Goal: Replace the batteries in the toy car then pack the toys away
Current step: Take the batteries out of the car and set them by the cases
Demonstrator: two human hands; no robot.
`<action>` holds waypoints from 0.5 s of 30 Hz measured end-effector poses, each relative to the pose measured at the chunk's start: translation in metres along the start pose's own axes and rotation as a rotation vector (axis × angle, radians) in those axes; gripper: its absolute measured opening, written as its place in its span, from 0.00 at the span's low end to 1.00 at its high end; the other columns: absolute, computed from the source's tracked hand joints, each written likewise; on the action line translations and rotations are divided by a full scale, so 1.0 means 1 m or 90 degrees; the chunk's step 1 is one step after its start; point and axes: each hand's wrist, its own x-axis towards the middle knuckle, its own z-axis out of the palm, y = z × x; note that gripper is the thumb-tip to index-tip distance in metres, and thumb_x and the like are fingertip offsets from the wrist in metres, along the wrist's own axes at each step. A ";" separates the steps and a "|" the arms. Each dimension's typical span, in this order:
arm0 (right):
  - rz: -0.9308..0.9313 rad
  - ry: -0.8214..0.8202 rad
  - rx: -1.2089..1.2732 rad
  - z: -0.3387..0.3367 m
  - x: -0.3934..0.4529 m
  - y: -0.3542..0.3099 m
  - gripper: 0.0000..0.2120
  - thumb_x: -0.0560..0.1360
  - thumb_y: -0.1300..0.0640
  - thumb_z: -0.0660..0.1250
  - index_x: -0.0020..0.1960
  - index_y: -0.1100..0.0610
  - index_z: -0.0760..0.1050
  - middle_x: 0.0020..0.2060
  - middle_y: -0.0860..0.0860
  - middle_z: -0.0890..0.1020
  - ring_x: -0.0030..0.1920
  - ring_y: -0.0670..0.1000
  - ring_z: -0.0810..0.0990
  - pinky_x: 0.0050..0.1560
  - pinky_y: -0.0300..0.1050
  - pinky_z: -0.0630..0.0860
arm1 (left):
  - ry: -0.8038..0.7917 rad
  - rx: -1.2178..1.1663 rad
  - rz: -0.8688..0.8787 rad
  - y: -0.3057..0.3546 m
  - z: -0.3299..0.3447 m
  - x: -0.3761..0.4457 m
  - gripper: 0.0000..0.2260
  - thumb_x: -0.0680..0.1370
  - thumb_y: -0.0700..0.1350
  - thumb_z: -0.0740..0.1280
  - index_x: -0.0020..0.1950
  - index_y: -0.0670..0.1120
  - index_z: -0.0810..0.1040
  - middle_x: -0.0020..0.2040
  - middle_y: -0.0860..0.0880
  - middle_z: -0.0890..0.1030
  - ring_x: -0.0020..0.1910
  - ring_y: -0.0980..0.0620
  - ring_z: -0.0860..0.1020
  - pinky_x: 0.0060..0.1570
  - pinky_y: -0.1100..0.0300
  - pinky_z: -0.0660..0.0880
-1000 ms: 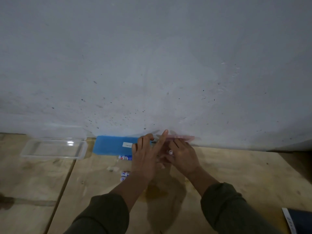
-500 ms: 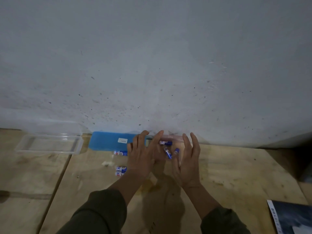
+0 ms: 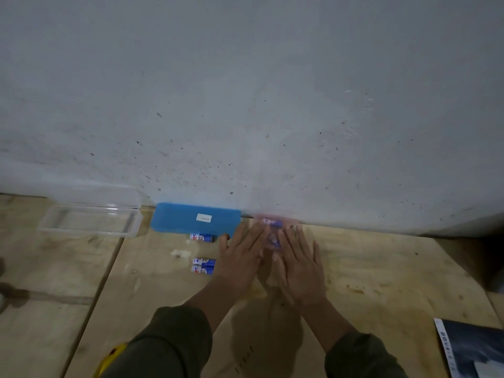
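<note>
Looking down from the head camera: both hands lie flat, side by side, on a plywood tabletop (image 3: 381, 268) close to a grey speckled wall (image 3: 245, 91). Left hand (image 3: 240, 255) has straight fingers spread, palm down, gripping nothing. Right hand (image 3: 298, 264) is the same, fingers straight and slightly fanned, nothing held. Between the fingertips of the two hands sits a blurred pinkish clear case (image 3: 274, 230) against the wall base, with blue batteries (image 3: 272, 222) showing inside or on it; cannot tell which. Whether the fingertips actually touch the case is unclear because of blur.

Left of the hands, a blue flat box (image 3: 191, 218) with a small white label lies along the wall. One loose battery (image 3: 202, 237) rests just in front of the box, near the left thumb. A pair of loose batteries (image 3: 204, 266) lies side by side nearer the camera, just beside the left hand's edge. Further left, a clear plastic tray (image 3: 90, 221) sits on the next board, well apart from the hands.

Dark green sleeves (image 3: 169, 342) cover both forearms. A dark printed booklet (image 3: 474, 350) lies at the lower right corner. A yellow object (image 3: 109, 358), partly hidden by the left sleeve, is at the bottom edge. Toy car not identifiable here.
</note>
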 end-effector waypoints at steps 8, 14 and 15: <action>0.007 0.022 -0.026 -0.023 0.005 -0.018 0.26 0.78 0.41 0.52 0.70 0.54 0.68 0.69 0.57 0.71 0.70 0.61 0.67 0.71 0.65 0.59 | 0.027 -0.055 -0.024 -0.013 -0.023 -0.016 0.26 0.82 0.57 0.52 0.77 0.55 0.46 0.79 0.52 0.49 0.78 0.46 0.43 0.73 0.41 0.43; -0.133 -0.067 0.085 -0.030 -0.010 -0.105 0.25 0.79 0.38 0.41 0.66 0.49 0.65 0.62 0.51 0.73 0.60 0.53 0.78 0.60 0.52 0.74 | 0.187 -0.077 -0.116 -0.104 -0.019 -0.076 0.23 0.78 0.53 0.63 0.72 0.48 0.66 0.71 0.46 0.67 0.71 0.44 0.65 0.66 0.44 0.62; -0.146 -0.074 0.085 -0.026 -0.006 -0.118 0.25 0.79 0.38 0.43 0.67 0.48 0.65 0.65 0.51 0.72 0.62 0.52 0.77 0.62 0.51 0.73 | 0.171 -0.076 -0.124 -0.117 -0.019 -0.084 0.24 0.77 0.53 0.64 0.72 0.48 0.66 0.72 0.45 0.67 0.72 0.43 0.65 0.66 0.43 0.63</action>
